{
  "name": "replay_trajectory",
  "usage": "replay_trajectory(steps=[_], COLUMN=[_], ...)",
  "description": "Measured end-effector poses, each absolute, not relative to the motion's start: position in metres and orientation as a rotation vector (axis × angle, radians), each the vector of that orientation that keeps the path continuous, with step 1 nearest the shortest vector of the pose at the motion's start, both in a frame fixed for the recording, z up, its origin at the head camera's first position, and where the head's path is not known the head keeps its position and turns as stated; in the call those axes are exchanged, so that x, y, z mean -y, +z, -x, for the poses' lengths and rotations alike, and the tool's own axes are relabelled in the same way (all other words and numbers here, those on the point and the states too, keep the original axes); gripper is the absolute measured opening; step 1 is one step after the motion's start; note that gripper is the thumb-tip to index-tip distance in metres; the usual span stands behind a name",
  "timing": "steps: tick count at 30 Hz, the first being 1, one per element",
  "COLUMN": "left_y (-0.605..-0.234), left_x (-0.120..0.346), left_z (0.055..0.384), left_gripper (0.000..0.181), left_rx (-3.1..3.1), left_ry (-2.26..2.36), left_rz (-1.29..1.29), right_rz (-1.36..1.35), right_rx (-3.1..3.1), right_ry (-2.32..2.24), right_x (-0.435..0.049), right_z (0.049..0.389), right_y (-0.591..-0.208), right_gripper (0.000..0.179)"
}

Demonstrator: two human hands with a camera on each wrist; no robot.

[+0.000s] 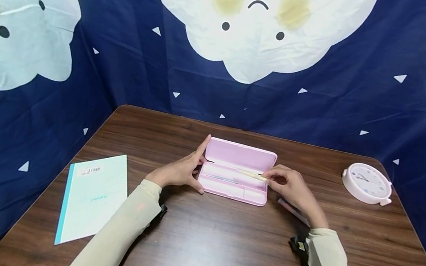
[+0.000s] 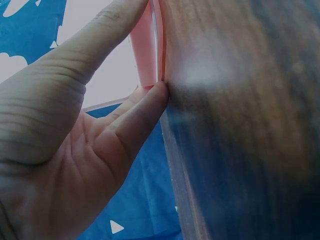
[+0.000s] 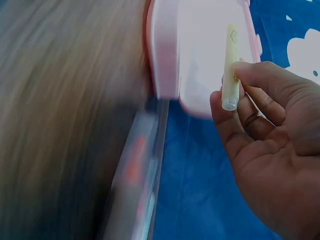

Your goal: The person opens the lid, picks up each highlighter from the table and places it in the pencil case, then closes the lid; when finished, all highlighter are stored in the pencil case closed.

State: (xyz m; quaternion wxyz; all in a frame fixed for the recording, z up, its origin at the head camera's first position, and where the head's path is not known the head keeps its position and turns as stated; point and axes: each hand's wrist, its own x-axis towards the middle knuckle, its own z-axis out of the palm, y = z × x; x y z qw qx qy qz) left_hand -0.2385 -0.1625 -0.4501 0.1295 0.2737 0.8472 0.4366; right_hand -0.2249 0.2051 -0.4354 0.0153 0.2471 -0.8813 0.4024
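Note:
An open pink pencil case (image 1: 255, 196) lies on the table with its lid (image 1: 240, 153) tipped back. My left hand (image 1: 181, 169) holds its left end, the thumb at the front corner and the index finger stretched up along the lid. Between the thumb and fingers of my right hand (image 1: 292, 188) is a slim pale yellow pen (image 3: 230, 70) with a clear end, held over the right part of the case. A thin bluish item (image 1: 225, 179) lies inside the case. The left wrist view shows the left thumb and fingers at the case wall (image 2: 145, 55).
Beneath the right wrist, a slim clear item with coloured parts (image 3: 135, 165) lies on the wooden table (image 1: 218, 246). A notebook (image 1: 95, 198) with a blue spine is at the left. A round pink-white clock (image 1: 368, 182) lies at the right, and a patterned blue cloth (image 1: 127, 50) hangs behind.

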Motion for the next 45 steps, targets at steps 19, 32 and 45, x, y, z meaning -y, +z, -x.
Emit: replay_trajectory(steps=[19,32,45], left_y=[-0.449,-0.449,-0.449], left_x=[0.159,0.16,0.163], left_z=[0.238,0.239,0.238], left_gripper=[0.159,0.16,0.158], left_rx=[-2.464,-2.46,-2.485], left_ry=[1.257,1.268,1.231], left_rz=[-0.809,-0.791,-0.797], right_rz=[-0.942,-0.959,-0.981], right_rx=[2.697,2.7,2.735], right_ry=[1.418,1.392,1.318], right_x=[-0.137,-0.128,-0.119], right_z=[0.243,0.248,0.252], right_y=[-0.444,-0.45,-0.458], right_gripper=[0.014,0.013,0.012])
